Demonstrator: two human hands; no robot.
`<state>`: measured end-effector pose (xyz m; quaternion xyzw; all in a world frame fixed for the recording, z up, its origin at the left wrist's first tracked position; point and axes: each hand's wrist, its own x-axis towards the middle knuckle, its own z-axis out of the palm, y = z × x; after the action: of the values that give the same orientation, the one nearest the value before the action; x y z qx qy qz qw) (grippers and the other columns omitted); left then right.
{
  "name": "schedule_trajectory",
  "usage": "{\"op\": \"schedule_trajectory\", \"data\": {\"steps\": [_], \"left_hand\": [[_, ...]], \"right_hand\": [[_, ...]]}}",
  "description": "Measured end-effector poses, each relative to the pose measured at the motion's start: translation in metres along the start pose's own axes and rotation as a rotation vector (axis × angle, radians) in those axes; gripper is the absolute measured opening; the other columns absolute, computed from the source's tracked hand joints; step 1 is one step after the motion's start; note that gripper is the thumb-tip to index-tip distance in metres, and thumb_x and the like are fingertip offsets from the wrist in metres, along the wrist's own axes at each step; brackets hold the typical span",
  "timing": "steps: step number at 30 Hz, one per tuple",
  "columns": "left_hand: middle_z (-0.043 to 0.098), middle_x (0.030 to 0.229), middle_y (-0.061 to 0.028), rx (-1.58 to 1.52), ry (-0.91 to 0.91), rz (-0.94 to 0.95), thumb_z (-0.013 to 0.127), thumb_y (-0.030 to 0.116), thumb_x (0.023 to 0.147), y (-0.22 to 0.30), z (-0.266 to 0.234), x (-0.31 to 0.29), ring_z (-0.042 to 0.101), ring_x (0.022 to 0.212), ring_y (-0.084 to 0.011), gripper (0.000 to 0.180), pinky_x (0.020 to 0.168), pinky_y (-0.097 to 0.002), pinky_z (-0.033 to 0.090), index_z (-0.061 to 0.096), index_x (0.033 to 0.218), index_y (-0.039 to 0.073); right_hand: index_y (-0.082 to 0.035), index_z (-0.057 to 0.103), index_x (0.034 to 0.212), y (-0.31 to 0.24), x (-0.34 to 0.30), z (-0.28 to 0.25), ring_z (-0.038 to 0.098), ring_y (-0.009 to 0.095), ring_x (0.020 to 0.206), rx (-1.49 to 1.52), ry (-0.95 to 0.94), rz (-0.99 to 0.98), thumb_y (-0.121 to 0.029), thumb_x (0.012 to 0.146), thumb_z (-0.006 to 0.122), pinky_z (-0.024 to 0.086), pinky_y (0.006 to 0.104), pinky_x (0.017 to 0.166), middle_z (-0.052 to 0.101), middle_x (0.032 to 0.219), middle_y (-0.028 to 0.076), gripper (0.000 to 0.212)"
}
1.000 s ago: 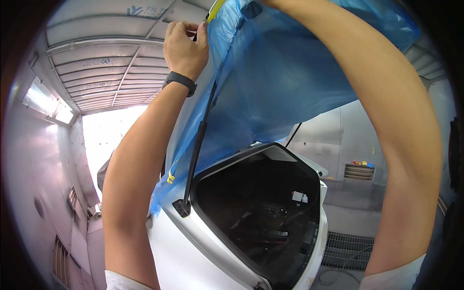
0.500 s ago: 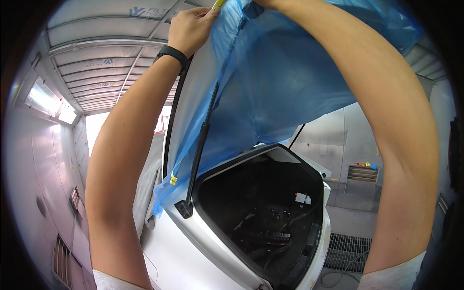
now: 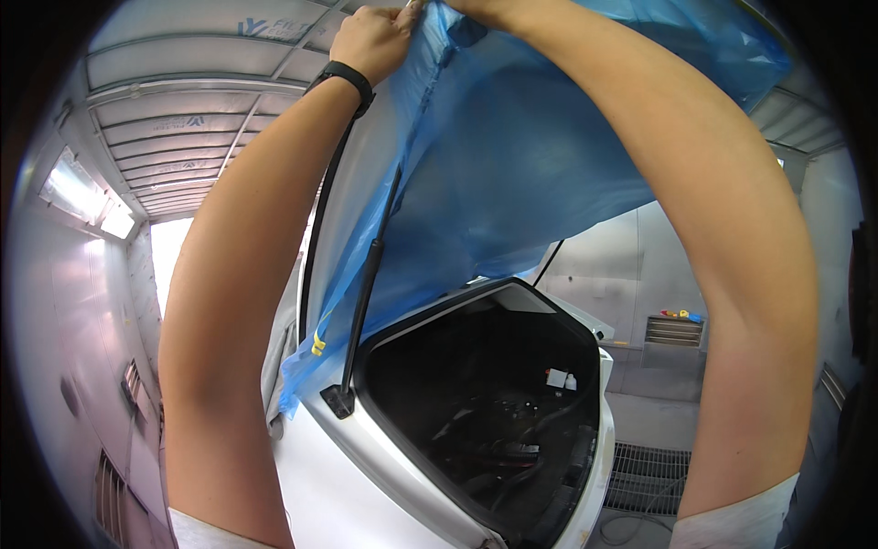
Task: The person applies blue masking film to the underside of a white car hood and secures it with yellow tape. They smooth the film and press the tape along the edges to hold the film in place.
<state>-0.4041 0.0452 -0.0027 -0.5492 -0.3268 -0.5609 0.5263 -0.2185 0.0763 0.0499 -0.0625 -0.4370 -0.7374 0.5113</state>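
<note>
Both my arms reach up to the top edge of a sheet of blue plastic film draped over the raised tailgate of a white car. My left hand, with a black wristband, is closed in a pinch at the film's left border; a strip of yellow masking tape shows at its fingertips in the earlier picture, but is barely visible now. My right hand is against the film just right of it, its fingers mostly cut off by the upper edge. Another bit of yellow tape sticks to the film's lower left.
A black gas strut props the tailgate on the left. Below gapes the dark trunk opening, with a white box and small bottle inside. A floor grate and hose lie right of the car; metal-panelled walls surround it.
My left hand has moved slightly up and right, closer to my right hand, and the yellow tape at its fingertips has nearly gone from sight. The view has shifted a little.
</note>
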Motion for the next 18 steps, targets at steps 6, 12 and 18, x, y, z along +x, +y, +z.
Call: {"op": "schedule_trajectory", "data": {"steps": [6, 12, 18], "left_hand": [[0.069, 0.086, -0.0271, -0.052, 0.035, -0.033, 0.051, 0.049, 0.104, 0.004, 0.01, -0.004, 0.068, 0.087, -0.0467, 0.055, 0.079, -0.0515, 0.053, 0.076, 0.092, 0.001], [0.072, 0.088, -0.0251, -0.017, -0.006, -0.05, 0.047, 0.051, 0.105, 0.0, 0.011, 0.0, 0.069, 0.09, -0.0465, 0.056, 0.082, -0.0526, 0.054, 0.076, 0.093, 0.005], [0.066, 0.089, -0.0332, -0.037, 0.058, 0.032, 0.045, 0.048, 0.107, 0.009, 0.015, 0.011, 0.065, 0.092, -0.0518, 0.062, 0.084, -0.0567, 0.051, 0.074, 0.087, -0.003]], "right_hand": [[-0.016, 0.071, 0.091, 0.014, -0.018, -0.022, 0.073, 0.028, 0.073, -0.021, 0.059, -0.125, -0.024, 0.092, 0.053, 0.042, 0.0497, 0.109, 0.073, 0.071, 0.011, 0.02], [-0.016, 0.073, 0.081, 0.008, -0.004, -0.022, 0.074, 0.028, 0.073, -0.057, 0.008, -0.01, -0.023, 0.091, 0.055, 0.043, 0.0485, 0.105, 0.074, 0.071, 0.011, 0.022], [-0.019, 0.076, 0.077, 0.003, 0.008, -0.018, 0.075, 0.027, 0.075, -0.095, -0.093, -0.007, -0.026, 0.091, 0.056, 0.044, 0.0485, 0.104, 0.075, 0.075, 0.011, 0.025]]}}
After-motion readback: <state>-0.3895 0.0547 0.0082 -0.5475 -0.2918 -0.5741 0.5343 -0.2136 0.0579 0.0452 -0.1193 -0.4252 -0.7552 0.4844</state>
